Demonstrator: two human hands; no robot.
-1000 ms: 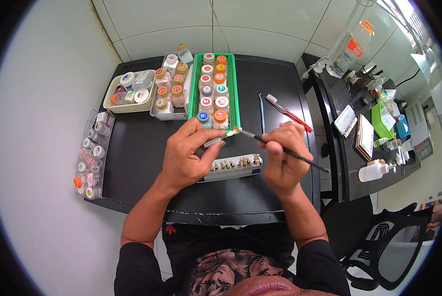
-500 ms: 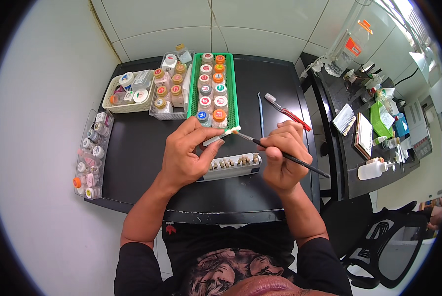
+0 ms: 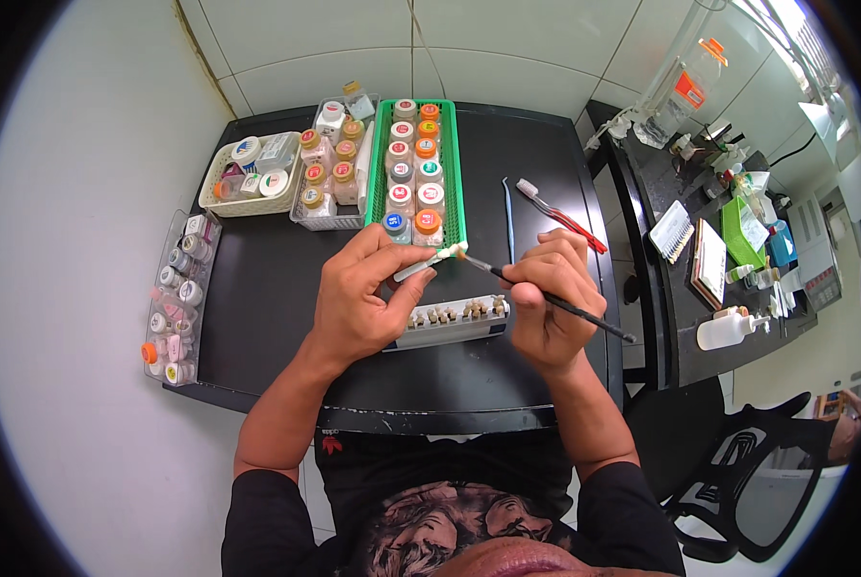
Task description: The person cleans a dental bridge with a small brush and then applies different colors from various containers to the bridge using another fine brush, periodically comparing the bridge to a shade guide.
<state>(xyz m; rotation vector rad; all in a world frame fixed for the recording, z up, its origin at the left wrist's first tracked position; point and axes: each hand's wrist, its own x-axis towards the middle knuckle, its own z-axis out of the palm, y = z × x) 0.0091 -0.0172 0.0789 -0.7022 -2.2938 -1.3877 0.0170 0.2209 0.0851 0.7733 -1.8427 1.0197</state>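
Observation:
Pinched between the thumb and fingers of my left hand [image 3: 358, 300] is a pale slim stick [image 3: 414, 272]. A small white tooth-like piece [image 3: 449, 252] sits at its far right end. My right hand [image 3: 552, 306] grips a thin black-handled brush [image 3: 584, 313] like a pen. The brush's tip meets or nearly meets the white piece; contact is too small to tell. Just below the hands lies a pale rack [image 3: 450, 335] with several brownish tooth models along its top. Behind the white piece stands a green basket [image 3: 459, 183] of capped jars.
A blue slim tool [image 3: 508, 216] and a red toothbrush [image 3: 570, 223] lie right of the basket. Jars fill a clear basket [image 3: 329, 223], a cream basket [image 3: 248, 209] and a clear tray [image 3: 173, 288] to the left. A side bench [image 3: 657, 183] holds bottles and boxes.
The brush has shifted very slightly, its handle end moving a little left and up. Both hands keep their grips and nearly the same places.

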